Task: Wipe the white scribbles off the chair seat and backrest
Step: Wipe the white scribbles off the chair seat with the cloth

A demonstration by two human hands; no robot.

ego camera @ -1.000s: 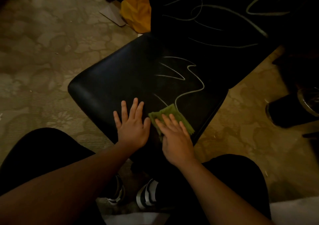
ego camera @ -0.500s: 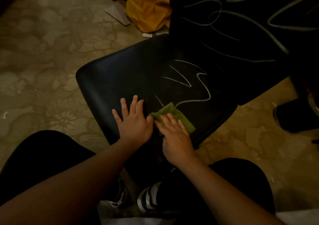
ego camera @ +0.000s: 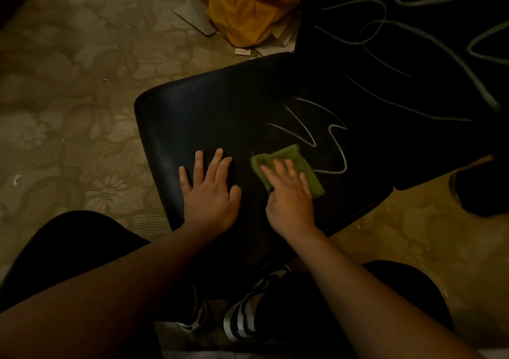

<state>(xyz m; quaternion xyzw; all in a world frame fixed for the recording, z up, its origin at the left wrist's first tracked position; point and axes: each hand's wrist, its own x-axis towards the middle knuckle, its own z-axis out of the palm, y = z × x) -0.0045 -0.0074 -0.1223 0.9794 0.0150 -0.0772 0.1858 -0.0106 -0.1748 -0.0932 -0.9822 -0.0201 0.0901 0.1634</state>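
A black chair seat (ego camera: 209,111) fills the middle of the view, with its black backrest (ego camera: 429,64) rising at the upper right. White scribbles (ego camera: 319,135) zigzag across the right part of the seat, and more loop over the backrest. My right hand (ego camera: 289,193) presses flat on a green cloth (ego camera: 289,155) at the lower end of the seat scribble. My left hand (ego camera: 209,190) lies flat on the bare seat to the left of the cloth, fingers spread, holding nothing.
A yellow bag (ego camera: 248,9) and a cardboard scrap (ego camera: 192,14) lie on the patterned carpet (ego camera: 68,97) behind the seat. A dark shoe-like object (ego camera: 484,190) sits at the right edge. My knees and striped shoes (ego camera: 242,317) are below the seat's front.
The short scribble stroke left of the cloth has gone from the seat. My right hand and the cloth have slid a little up and right. The view has shifted left.
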